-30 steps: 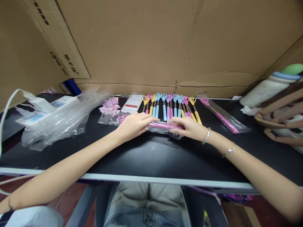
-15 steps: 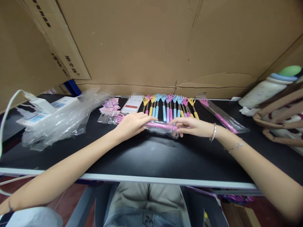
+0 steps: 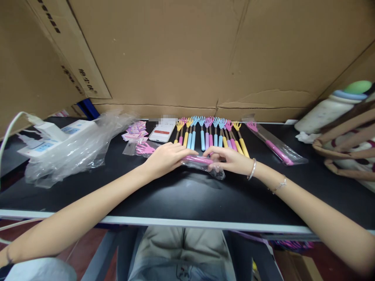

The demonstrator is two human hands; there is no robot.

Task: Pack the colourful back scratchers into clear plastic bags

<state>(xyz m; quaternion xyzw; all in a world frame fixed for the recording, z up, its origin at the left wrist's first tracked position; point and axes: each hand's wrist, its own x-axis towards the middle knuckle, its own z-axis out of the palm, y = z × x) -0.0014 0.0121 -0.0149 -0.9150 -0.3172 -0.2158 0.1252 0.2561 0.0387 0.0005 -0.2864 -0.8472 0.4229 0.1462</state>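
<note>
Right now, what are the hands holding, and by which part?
A pink claw-ended stick in a clear plastic bag: the left hand holds it about the middle; the right hand is at the handle's end, its grip unclear.

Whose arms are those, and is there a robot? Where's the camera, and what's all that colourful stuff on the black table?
No robot here: those are a person's own bare hands. The camera is worn on the person's head, looking forward and down.

The left hand holds a pink stick with a claw-shaped end, inside a clear plastic sleeve. The right hand's fingers are at its handle end.

Beyond them on the black tabletop is a row of pink, yellow, blue and purple claw-ended sticks. To the right lies another pink claw-ended stick in a clear sleeve. To the left are a white-framed phone, pink-and-purple paper cards and crumpled clear plastic bags.
</note>
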